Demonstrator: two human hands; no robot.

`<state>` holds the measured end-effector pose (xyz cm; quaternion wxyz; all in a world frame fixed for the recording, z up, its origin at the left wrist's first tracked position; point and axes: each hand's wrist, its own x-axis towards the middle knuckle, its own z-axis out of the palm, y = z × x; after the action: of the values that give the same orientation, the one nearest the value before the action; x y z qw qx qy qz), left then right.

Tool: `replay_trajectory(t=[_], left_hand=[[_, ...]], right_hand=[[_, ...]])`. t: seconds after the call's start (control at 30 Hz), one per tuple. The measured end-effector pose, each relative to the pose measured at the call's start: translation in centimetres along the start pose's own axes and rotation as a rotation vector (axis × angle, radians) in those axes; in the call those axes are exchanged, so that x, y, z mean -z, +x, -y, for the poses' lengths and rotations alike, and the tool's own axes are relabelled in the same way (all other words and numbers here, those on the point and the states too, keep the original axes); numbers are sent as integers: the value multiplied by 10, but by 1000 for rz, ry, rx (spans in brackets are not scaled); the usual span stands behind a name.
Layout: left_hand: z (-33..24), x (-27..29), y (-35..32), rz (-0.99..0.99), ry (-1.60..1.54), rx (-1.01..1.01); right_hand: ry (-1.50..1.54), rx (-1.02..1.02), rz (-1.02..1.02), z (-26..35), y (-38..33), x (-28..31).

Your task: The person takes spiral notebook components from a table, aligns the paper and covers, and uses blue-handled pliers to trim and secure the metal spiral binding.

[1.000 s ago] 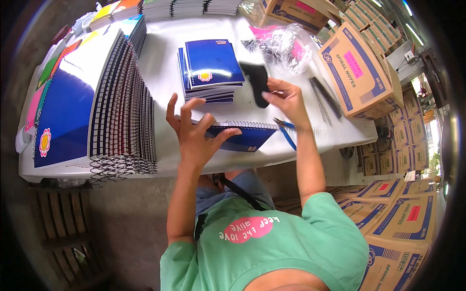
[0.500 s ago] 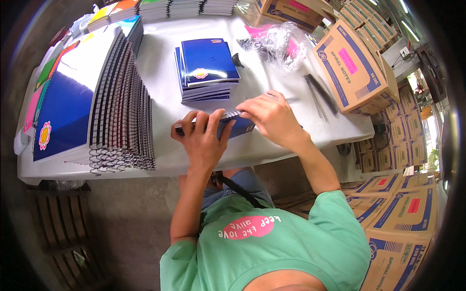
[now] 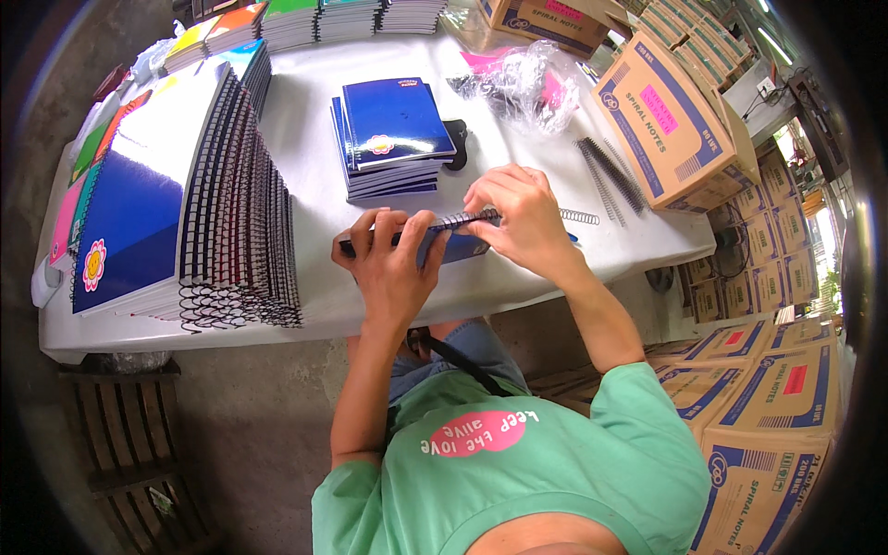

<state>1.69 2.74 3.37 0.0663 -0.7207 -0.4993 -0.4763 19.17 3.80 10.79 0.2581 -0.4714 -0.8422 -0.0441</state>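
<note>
Blue notebooks (image 3: 396, 129) — flower-marked — on a white table (image 3: 518, 148).

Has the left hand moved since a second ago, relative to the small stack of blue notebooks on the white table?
Yes. The left hand was raised with fingers spread; it has dropped onto the blue spiral notebook at the table's near edge, below the small stack of blue notebooks.

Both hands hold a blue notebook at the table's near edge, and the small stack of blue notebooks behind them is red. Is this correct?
Not quite. In the head view the left hand and right hand do hold a blue notebook at the near edge of the table, but the small stack of notebooks behind is blue, not red.
</note>
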Motion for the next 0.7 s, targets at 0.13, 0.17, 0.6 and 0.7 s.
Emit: replay_trajectory(t=[0.13,0.17,0.6,0.7], left_hand=[[1,-3,3,3,-7,14],[0,-2,3,9,-8,16],[5,-7,4,-9,58,-27],[5,-9,2,-39,73,-18]], right_hand=[[108,-240,155,7,9,3],[139,-218,105,7,5,0],[279,-170,103,-3,3,-11],[231,4,118,-10,2,-18]])
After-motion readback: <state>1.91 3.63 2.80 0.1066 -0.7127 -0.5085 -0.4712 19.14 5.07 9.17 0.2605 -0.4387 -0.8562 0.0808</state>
